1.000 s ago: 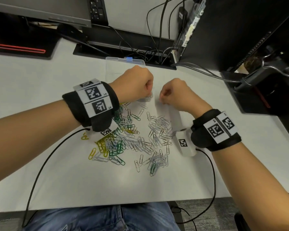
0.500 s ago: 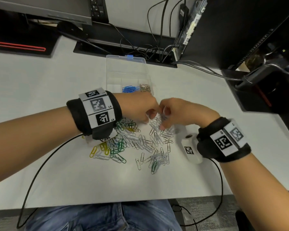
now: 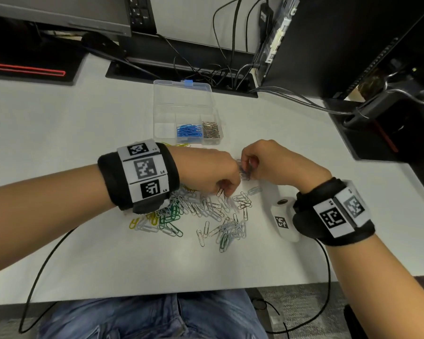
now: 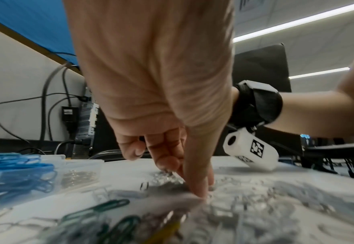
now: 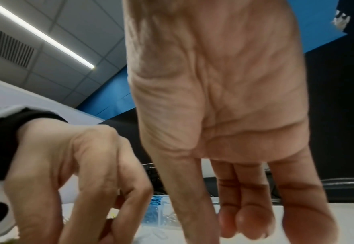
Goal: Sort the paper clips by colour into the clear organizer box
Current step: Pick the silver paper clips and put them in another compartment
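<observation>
The clear organizer box (image 3: pixel 182 104) lies open at the back of the white table (image 3: pixel 59 133); one compartment holds blue clips (image 3: pixel 189 131), the one to its right holds silver clips (image 3: pixel 212 129). A loose pile of paper clips (image 3: pixel 201 211), silver, green and yellow, is spread in front of it. My left hand (image 3: pixel 224 193) reaches down into the pile's far edge, thumb and forefinger pinching a dark clip (image 3: pixel 219 192); the left wrist view shows its fingertips (image 4: pixel 198 189) among the silver clips. My right hand (image 3: pixel 246 171), just right of it and above the table, pinches a few silver clips.
A black tower (image 3: pixel 340 40) and a tangle of cables (image 3: pixel 218 72) stand behind the box. A dark stand (image 3: pixel 389 128) takes the right side. Thin black cords (image 3: pixel 42 270) trail from both wrists over the table's front edge.
Both hands have come back from over the organizer box to the pile, leaving the box uncovered. The left now dips into the clips; the right holds clips just above them.
</observation>
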Demonstrator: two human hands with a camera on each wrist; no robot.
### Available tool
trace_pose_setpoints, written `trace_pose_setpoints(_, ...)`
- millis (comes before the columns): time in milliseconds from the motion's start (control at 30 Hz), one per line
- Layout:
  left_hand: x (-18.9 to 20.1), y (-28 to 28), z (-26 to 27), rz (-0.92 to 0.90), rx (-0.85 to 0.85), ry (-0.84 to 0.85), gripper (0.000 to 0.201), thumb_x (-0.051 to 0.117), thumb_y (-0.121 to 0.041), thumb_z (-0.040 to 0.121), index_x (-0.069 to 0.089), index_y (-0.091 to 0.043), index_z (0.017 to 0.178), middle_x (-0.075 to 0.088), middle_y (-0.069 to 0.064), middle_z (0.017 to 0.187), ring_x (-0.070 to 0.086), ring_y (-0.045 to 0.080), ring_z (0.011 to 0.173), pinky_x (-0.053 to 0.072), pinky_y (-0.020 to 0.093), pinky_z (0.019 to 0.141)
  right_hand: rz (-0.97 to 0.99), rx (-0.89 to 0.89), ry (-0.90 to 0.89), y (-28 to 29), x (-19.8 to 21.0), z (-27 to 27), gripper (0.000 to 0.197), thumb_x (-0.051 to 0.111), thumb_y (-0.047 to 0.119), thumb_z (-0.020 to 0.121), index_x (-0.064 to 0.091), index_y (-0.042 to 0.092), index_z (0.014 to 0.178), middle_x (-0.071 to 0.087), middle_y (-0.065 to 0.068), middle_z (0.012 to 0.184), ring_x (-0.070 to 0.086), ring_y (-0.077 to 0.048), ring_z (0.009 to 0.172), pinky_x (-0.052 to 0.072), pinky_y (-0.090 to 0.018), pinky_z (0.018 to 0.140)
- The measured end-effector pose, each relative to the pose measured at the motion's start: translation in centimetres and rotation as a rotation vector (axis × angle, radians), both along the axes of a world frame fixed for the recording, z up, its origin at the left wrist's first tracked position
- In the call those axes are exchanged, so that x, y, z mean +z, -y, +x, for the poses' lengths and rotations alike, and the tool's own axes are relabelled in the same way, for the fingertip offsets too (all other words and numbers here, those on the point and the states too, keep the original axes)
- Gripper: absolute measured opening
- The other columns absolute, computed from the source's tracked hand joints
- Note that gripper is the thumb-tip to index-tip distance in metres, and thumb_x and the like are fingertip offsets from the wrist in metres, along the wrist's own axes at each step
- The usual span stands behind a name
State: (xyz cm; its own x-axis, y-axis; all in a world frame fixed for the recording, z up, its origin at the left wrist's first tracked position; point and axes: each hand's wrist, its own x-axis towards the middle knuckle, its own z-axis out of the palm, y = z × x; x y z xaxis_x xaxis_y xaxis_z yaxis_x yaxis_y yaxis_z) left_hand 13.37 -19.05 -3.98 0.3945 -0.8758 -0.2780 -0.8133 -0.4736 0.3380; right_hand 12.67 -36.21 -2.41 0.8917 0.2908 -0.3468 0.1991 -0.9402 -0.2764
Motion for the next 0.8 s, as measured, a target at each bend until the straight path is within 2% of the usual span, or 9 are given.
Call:
trace_pose_setpoints(100, -0.4, 0.3, 0.1, 0.006, -0.001, 0.050, 0.029, 0.054, -0.001, 0.081, 0.065, -0.022, 0.097, 0.060, -0.004, 0.097, 0.056, 0.014, 0.086, 0.046, 0.028, 0.070, -0.039, -0.005, 0.007, 0.4, -0.1, 0.1, 0.021, 0.062, -0.005, 0.076, 0.068, 0.014, 0.084, 0.052, 0.008, 0.067, 0.049, -0.011, 0.062, 0.035, -0.021, 0.051)
trace_pose_setpoints(200, -0.5, 0.4, 0.5, 0.007, -0.002, 0.063, 0.022, 0.056, -0.002, 0.079, 0.065, -0.022, 0.085, 0.061, -0.003, 0.090, 0.057, 0.015, 0.082, 0.046, 0.029, 0.068, -0.048, 0.007, -0.046, 0.3, 0.0, 0.2, 0.020, 0.065, -0.003, 0.076, 0.069, 0.014, 0.086, 0.052, 0.009, 0.065, 0.047, -0.005, 0.059, 0.035, -0.019, 0.050)
trace_pose_setpoints(267, -0.6, 0.4, 0.6, 0.009, 0.001, 0.054, 0.019, 0.058, -0.004, 0.079, 0.062, -0.023, 0.079, 0.061, -0.003, 0.086, 0.057, 0.015, 0.079, 0.046, 0.028, 0.067, -0.054, 0.009, -0.079, 0.1, -0.1, 0.3, 0.017, 0.068, -0.003, 0.075, 0.069, 0.012, 0.083, 0.052, 0.008, 0.064, 0.046, -0.004, 0.058, 0.034, -0.018, 0.049)
trace_pose_setpoints(367, -0.7, 0.1, 0.7, -0.002, 0.011, 0.049, 0.017, 0.059, -0.007, 0.081, 0.062, -0.024, 0.079, 0.063, -0.002, 0.086, 0.057, 0.015, 0.079, 0.045, 0.026, 0.066, -0.055, 0.002, -0.101, 0.1, 0.0, 0.5, 0.011, 0.071, 0.001, 0.075, 0.069, 0.009, 0.083, 0.054, 0.006, 0.065, 0.047, -0.006, 0.057, 0.035, -0.014, 0.045)
trace_pose_setpoints(500, -0.8, -0.6, 0.9, -0.001, 0.043, 0.074, 0.011, 0.061, -0.010, 0.083, 0.064, -0.021, 0.084, 0.060, -0.005, 0.085, 0.054, 0.012, 0.080, 0.046, 0.027, 0.069, -0.088, 0.009, -0.126, 0.4, -0.2, 0.7, 0.007, 0.070, 0.004, 0.078, 0.066, 0.010, 0.080, 0.056, 0.002, 0.070, 0.049, -0.012, 0.062, 0.038, -0.020, 0.052)
trace_pose_setpoints(600, -0.4, -1.6, 1.3, 0.023, 0.083, 0.092, 0.011, 0.064, -0.013, 0.084, 0.062, -0.023, 0.078, 0.059, -0.005, 0.084, 0.056, 0.011, 0.079, 0.042, 0.024, 0.067, -0.076, 0.019, -0.133, 0.4, -0.4, 0.6, 0.011, 0.068, 0.002, 0.079, 0.064, 0.011, 0.074, 0.056, 0.002, 0.067, 0.049, -0.012, 0.060, 0.039, -0.021, 0.052)
trace_pose_setpoints(733, -0.2, -2.8, 2.0, 0.014, 0.152, 0.093, 0.025, 0.065, -0.012, 0.082, 0.054, -0.028, 0.067, 0.063, -0.005, 0.083, 0.058, 0.011, 0.079, 0.044, 0.024, 0.068, 0.042, -0.007, -0.004, 0.8, 0.2, 0.7, 0.008, 0.066, 0.003, 0.080, 0.071, 0.008, 0.076, 0.065, -0.002, 0.073, 0.057, -0.013, 0.066, 0.047, -0.024, 0.061)
trace_pose_setpoints(800, 0.0, -3.2, 2.2, -0.033, 0.196, 0.070, 0.020, 0.064, -0.009, 0.079, 0.059, -0.025, 0.069, 0.065, -0.007, 0.081, 0.058, 0.009, 0.077, 0.046, 0.025, 0.068, 0.111, -0.025, 0.051, 0.9, 0.7, 1.0, 0.012, 0.066, 0.001, 0.079, 0.072, 0.010, 0.074, 0.066, 0.002, 0.070, 0.058, -0.012, 0.066, 0.048, -0.021, 0.062)
